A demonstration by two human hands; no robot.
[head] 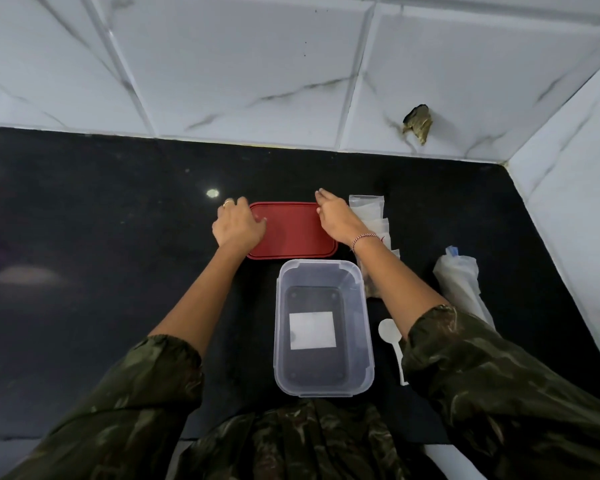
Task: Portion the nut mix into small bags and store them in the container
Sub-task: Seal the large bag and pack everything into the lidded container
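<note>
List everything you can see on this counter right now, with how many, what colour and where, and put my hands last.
Container: one, clear plastic, open, centre of the counter nearest the person; a white square shows at its bottom.
Lid: one, red, flat on the counter just beyond the container.
Small bags: a few, clear, in a row right of the lid; exact count hard to tell.
Scoop: one, white, right of the container, partly under the right sleeve.
Large bag: one, clear whitish, far right near the wall.
Counter: one, black.
Wall tiles: white marbled, behind and to the right.
Left hand: on the lid's left end.
Right hand: on the lid's right end.
</note>
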